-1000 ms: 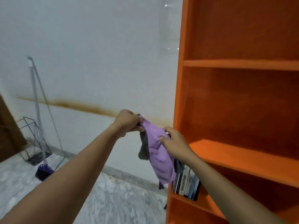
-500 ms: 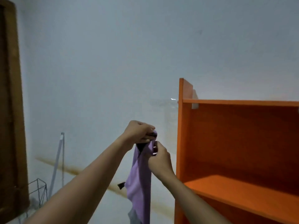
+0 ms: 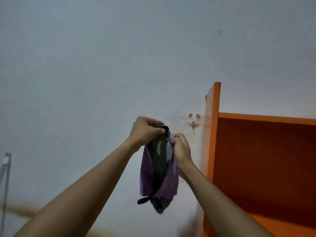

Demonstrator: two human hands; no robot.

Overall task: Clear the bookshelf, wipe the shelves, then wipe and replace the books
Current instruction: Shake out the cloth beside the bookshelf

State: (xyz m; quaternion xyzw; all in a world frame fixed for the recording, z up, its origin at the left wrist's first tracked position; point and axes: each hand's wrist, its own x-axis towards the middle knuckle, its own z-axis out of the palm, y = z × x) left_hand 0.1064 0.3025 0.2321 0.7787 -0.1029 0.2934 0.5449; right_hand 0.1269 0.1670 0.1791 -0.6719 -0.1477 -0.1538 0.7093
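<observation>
Left hand: the left hand (image 3: 145, 132) is raised in front of the wall, with its fingers curled tight over the top edge of the cloth (image 3: 159, 170). It pinches the fabric and is nowhere near flat.

Right hand: the right hand (image 3: 181, 148) sits just below and to the right of the other, nearly touching it. Its fingers are bent in and bunch the cloth's right-hand edge. How the thumb lies I can't make out from here.

Cloth: it hangs straight down from the two grips, in the air and clear of the shelves. The outside is purple and the side folded open between the hands is dark grey. A small dark tab sticks out at the lower left corner, and the bottom end dangles free between the forearms.

Bookshelf: the orange bookshelf (image 3: 259, 159) stands to the right of the hands. Its upright side panel (image 3: 215, 127) is just beside the right wrist and rises above the top board (image 3: 266, 118). A lower shelf (image 3: 283, 224) shows at the bottom right.

Wall: the white wall (image 3: 102, 65) is behind everything. A small hook (image 3: 193, 119) with orange spots is stuck on it just left of the side panel, above the right hand.

Far left: a pale pole (image 3: 6, 161) leans against the wall well apart from the arms, and a brownish streak (image 3: 18, 210) runs low along the paint.
</observation>
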